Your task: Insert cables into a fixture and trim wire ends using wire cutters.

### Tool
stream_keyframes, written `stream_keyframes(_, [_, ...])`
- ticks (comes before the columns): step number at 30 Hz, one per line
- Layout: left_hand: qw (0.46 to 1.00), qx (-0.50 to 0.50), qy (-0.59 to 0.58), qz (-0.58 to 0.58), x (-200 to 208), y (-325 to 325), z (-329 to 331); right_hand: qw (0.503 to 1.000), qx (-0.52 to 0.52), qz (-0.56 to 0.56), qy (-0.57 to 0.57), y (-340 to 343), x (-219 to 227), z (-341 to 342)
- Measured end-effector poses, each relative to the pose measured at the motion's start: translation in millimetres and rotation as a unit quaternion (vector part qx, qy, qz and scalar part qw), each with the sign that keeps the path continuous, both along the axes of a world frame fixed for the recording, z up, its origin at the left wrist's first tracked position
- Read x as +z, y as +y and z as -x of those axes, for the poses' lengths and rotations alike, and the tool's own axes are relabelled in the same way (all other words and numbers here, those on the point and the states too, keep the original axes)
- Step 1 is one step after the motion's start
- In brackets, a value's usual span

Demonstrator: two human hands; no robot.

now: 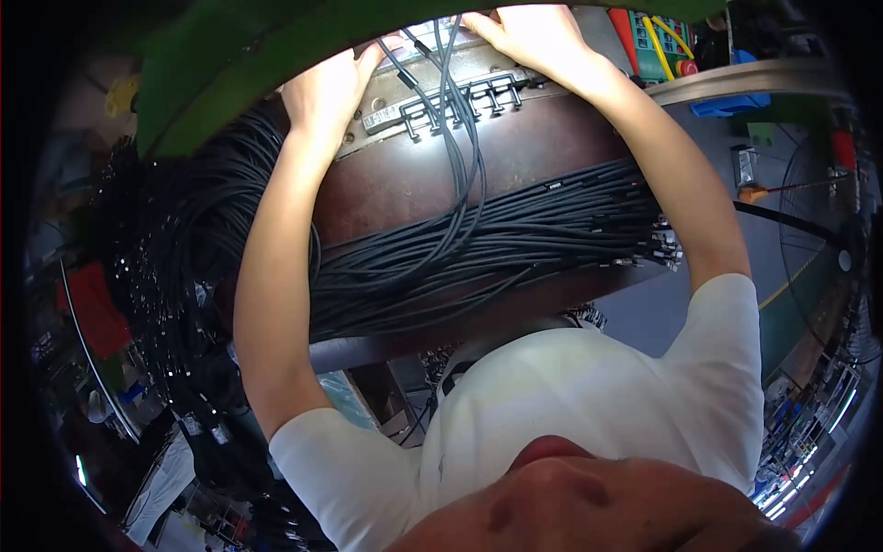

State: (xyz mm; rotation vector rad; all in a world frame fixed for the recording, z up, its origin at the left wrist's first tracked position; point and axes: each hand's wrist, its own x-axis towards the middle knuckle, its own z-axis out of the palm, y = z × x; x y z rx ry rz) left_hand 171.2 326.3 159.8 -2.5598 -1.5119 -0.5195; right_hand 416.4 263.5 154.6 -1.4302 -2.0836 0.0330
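Observation:
My left hand (322,87) is at the left end of a metal plate fixture (368,101), its thumb pointing toward the plate's middle. My right hand (538,37) rests at the far right side of the same fixture, thumb stretched inward. A green brim hides most fingers of both hands, so what they grip cannot be made out. Between the hands, black cables (451,138) with thicker sleeves run down from the fixture toward me. A black branched plastic piece (464,103) with several prongs lies along the fixture's near edge. Strong light falls on this spot.
A thick bundle of black cables (478,239) with metal-tipped ends (664,247) lies across the brown table (386,189). More cables (184,239) hang at the left. At the upper right stand a green control box (651,51) with a red button (686,67) and yellow tubes. The green brim (258,64) covers the top.

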Motion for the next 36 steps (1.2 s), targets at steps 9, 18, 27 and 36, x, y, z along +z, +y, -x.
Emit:
stream_keyframes(9, [0.563,-0.178,-0.21,0.78,50.4,-224.8,139.8,0.932,-0.277,-0.008,0.235,-246.9,-11.6,-112.7])
stream_keyframes(18, [0.934,0.055,0.093,0.339,-121.6,-321.8,192.0,0.945,-0.156,0.285,-0.037,-348.8,-165.4,-79.1])
stream_keyframes(27, [0.934,0.068,0.075,0.342,-113.5,-303.4,170.1,0.945,-0.206,0.249,0.05,-336.8,-165.7,-74.0])
stream_keyframes(36, [0.926,0.088,0.061,0.363,-98.8,-297.1,164.8,0.942,-0.2,0.248,0.102,-326.4,-154.6,-68.9])
